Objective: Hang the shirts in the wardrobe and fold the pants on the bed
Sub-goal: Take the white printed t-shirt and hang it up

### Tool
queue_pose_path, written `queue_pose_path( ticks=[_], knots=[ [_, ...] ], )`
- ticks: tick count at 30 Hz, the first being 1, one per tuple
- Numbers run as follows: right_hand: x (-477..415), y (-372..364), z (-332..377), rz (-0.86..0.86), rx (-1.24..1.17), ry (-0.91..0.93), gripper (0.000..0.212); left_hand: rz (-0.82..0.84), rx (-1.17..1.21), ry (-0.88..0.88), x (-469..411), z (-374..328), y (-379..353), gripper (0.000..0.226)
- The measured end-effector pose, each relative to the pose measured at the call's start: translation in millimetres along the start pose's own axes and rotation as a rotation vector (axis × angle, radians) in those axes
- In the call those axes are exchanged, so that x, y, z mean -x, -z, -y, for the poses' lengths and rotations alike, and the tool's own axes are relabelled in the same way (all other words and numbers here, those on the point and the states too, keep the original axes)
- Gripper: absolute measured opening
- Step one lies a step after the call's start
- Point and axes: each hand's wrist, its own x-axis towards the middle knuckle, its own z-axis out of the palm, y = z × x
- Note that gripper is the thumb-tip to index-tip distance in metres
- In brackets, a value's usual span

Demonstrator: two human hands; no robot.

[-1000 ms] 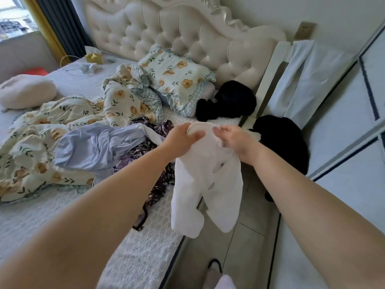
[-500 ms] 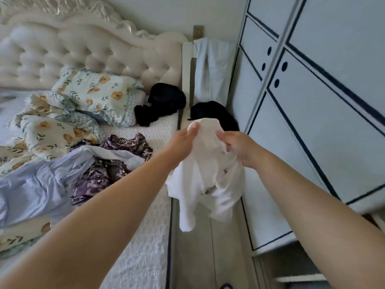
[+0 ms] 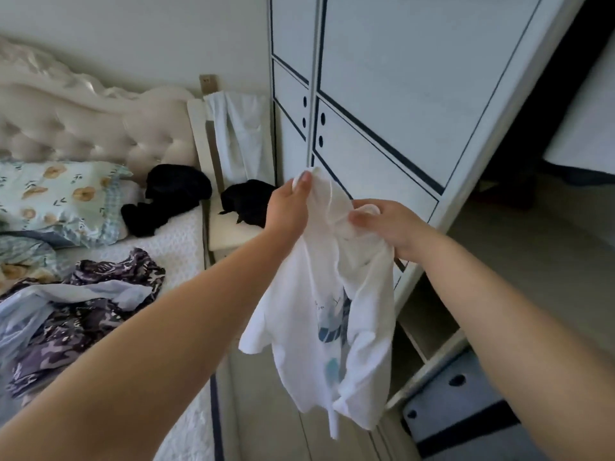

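Pinching the white shirt (image 3: 319, 311) up top, left hand (image 3: 289, 207) and right hand (image 3: 389, 227) both, I'd spread its shoulders before the wardrobe (image 3: 399, 94).

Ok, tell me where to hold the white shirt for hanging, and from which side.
Hold the shirt at its top edge, one hand either side of the neck, coming from above. It hangs limp, hem down and bunched in the middle, so pulling the top apart should open it. The left grip and right grip pinch it there now.
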Motion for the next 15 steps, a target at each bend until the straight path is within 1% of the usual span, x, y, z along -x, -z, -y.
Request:
queue_pose_path(
  ticks=[1,3,4,6,8,12,14,15],
  knots=[
    [10,12,-1,-0.044,0.016,0.001,0.013,-0.005,0.004,-0.006,5,-4,-11,0.031],
    [27,34,-2,-0.194,0.034,0.011,0.008,0.0,0.006,-0.016,14,-13,-30,0.034],
    [36,44,-3,-0.274,0.014,0.018,0.006,0.02,0.006,-0.019,19,-17,-39,0.035],
    [53,63,-5,-0.403,-0.054,0.036,0.008,0.079,-0.005,-0.022,29,-25,-58,0.035],
    [69,81,-7,-0.49,-0.077,0.057,0.007,0.158,-0.035,-0.032,40,-32,-77,0.036],
    [97,110,-10,-0.664,-0.097,0.083,0.007,0.36,-0.108,-0.141,68,-42,-110,0.043],
    [114,122,-14,-0.722,-0.191,0.082,0.008,0.416,-0.101,-0.193,80,-47,-126,0.043],
    [122,127,-15,-0.733,-0.26,0.09,0.014,0.435,-0.092,-0.209,85,-50,-134,0.042]
  ],
)
